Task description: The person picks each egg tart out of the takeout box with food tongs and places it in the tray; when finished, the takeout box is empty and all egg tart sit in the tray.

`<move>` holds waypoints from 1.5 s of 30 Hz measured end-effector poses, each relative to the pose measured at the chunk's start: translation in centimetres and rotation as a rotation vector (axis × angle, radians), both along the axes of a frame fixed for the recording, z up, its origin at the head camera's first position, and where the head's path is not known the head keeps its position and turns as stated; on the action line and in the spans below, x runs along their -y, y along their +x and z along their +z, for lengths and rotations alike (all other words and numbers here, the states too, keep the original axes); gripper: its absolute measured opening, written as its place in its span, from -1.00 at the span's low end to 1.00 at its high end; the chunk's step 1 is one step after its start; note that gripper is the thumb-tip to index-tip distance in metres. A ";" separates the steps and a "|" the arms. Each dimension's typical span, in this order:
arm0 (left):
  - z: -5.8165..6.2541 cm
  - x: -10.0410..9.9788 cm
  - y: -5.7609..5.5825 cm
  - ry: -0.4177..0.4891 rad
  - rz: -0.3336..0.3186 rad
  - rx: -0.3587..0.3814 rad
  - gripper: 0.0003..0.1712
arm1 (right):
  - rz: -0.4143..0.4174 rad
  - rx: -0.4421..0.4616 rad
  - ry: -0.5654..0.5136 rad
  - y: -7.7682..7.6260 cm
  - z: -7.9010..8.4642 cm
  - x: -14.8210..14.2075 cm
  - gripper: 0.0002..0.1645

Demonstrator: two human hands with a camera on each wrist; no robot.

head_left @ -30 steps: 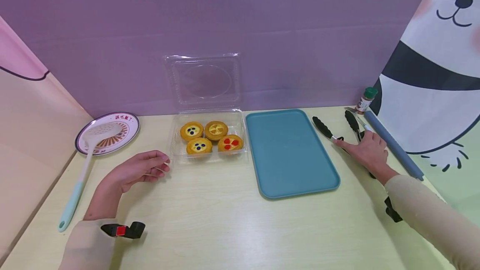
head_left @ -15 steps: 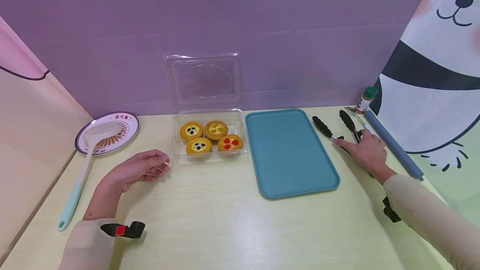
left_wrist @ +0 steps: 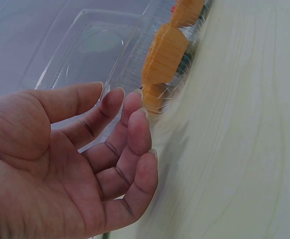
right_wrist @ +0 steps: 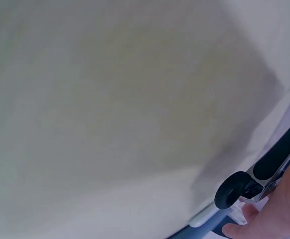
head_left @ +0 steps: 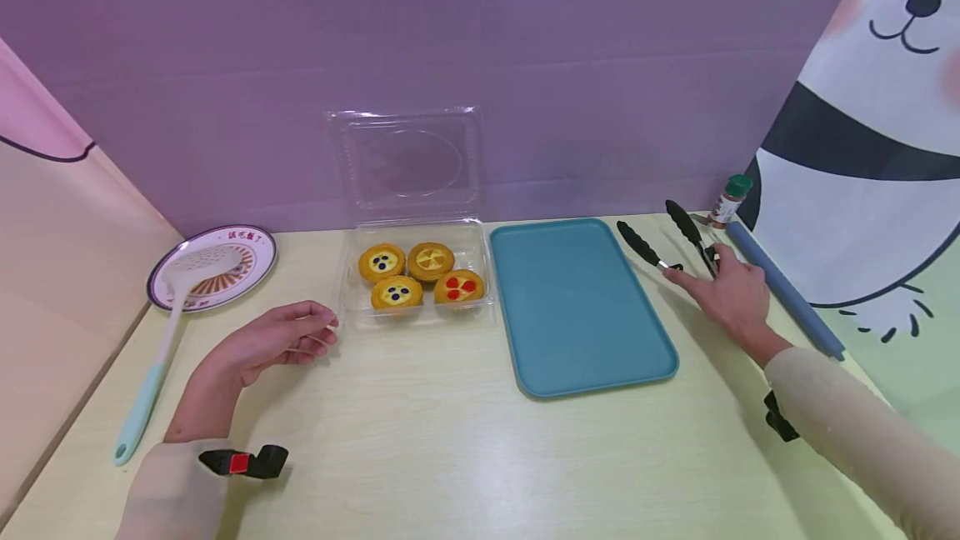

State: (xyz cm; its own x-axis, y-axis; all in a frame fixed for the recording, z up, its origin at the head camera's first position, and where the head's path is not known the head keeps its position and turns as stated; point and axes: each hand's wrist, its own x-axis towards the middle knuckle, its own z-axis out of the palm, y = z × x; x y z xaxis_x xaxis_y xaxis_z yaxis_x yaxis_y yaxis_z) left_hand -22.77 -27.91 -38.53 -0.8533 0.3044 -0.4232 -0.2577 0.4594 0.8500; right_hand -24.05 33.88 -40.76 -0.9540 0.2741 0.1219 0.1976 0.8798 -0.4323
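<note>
Right hand (head_left: 727,294) grips tongs (head_left: 683,220), right of head frame — black tips (head_left: 637,242) spread apart, pointing up. Left hand (head_left: 277,338), left of centre — loosely curled, near clear box (head_left: 468,245) holding four tarts (head_left: 432,261), mid-frame. Blue tray (head_left: 585,315) between box and tongs. Plate (head_left: 258,252) far left.
</note>
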 end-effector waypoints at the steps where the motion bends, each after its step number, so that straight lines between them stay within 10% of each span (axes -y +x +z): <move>1: 0.0 0.0 0.0 0.001 0.000 0.001 -0.58 | 0.007 -0.020 0.006 -0.1 0.2 0.1 0.27; 17: 0.2 -0.1 0.1 -0.005 0.000 0.003 -0.58 | 0.152 -0.232 0.013 -2.0 5.6 3.9 -0.01; 36: 0.1 0.1 -0.2 -0.002 -0.003 0.013 -0.56 | 0.336 -0.340 0.141 -2.3 6.5 10.3 -0.10; 45: 0.0 0.2 -0.2 -0.002 0.003 0.020 -0.56 | 0.379 -0.233 0.123 -1.9 7.0 13.7 -0.04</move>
